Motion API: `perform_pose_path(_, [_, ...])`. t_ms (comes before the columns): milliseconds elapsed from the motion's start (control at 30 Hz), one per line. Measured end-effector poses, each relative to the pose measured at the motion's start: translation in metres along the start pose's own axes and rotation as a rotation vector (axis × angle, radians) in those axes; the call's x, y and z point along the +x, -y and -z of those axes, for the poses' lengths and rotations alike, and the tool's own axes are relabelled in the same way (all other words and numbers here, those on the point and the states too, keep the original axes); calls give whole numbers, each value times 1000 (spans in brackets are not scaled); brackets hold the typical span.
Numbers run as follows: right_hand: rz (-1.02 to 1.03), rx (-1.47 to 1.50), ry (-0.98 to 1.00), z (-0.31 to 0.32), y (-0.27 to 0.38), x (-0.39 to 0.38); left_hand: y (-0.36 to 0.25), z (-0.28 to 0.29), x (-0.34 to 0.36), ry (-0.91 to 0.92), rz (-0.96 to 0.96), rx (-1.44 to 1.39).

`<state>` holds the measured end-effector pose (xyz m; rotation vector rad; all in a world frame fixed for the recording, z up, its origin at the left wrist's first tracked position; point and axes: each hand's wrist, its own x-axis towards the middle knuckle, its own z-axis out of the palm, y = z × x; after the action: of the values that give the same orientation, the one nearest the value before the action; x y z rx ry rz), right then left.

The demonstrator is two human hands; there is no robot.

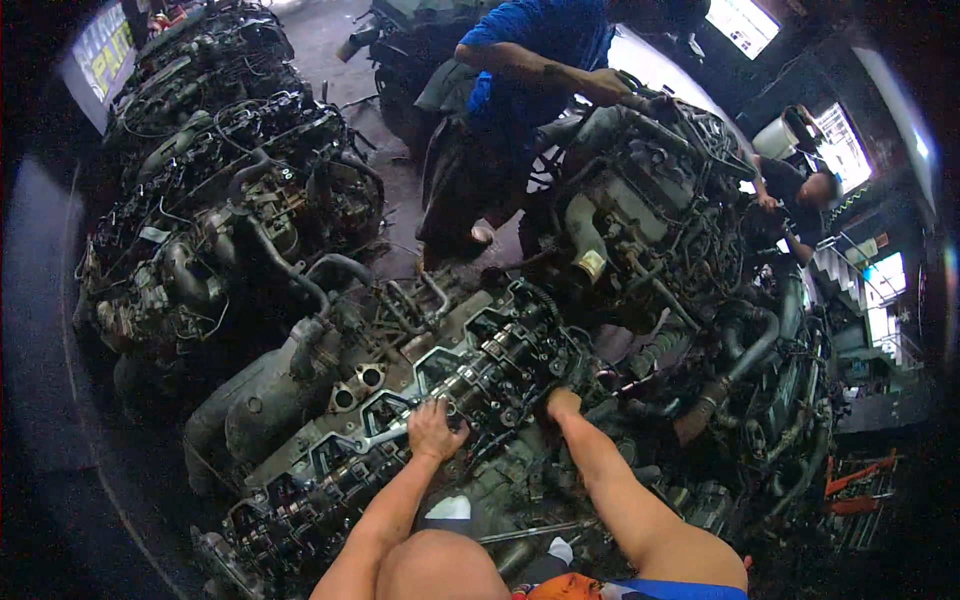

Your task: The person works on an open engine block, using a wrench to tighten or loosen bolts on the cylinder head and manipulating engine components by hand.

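Note:
A long engine (pixel 480 365) lies diagonally before me, its valve gear exposed along the top. My left hand (pixel 432 432) rests on that top, its thumb apart from the fingers and nothing visibly gripped. Beside its fingertips is a bright silver metal piece (pixel 385 436), perhaps a wrench; its kind is unclear. My right hand (pixel 563 403) reaches down at the engine's right side, near hoses and cables. The fingers of that hand are hidden among dark parts, so what they touch does not show.
More greasy engines stand at the left (pixel 250 200) and right (pixel 640 190). A co-worker in a blue shirt (pixel 550 35) leans over the right one; another person (pixel 795 200) is farther right. A long metal bar (pixel 535 530) lies by my legs. Red metal parts (pixel 860 478) are at far right.

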<state>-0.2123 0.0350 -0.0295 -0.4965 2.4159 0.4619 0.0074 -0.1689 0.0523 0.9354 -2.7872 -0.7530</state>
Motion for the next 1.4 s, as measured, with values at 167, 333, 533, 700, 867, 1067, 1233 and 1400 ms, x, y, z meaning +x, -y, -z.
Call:
perform_pose_path(167, [-121,100,-26,-1,8,-14,-2,1,-3,-50,-36,0])
perform_pose_path(333, [-22,-23,320,12,1,5,8,7,-3,-36,-6,-6])
perform_pose_path(533, [-121,6,-140,-51,-9,24,1,-1,0,48,10,11])
perform_pose_path(700, [101,39,166,-19,-25,37,1,3,-4,81,21,-15])
perform_pose_path(867, [-71,78,-30,-20,5,6,7,-1,-2,-7,-33,18])
perform_pose_path(1067, [97,110,107,-23,11,26,17,6,-2,163,99,89])
perform_pose_path(1233, [51,-6,-159,-52,-71,54,-24,-6,15,141,6,-88])
perform_pose_path(1400, [-89,45,-129,-25,23,-1,13,2,-3,96,26,64])
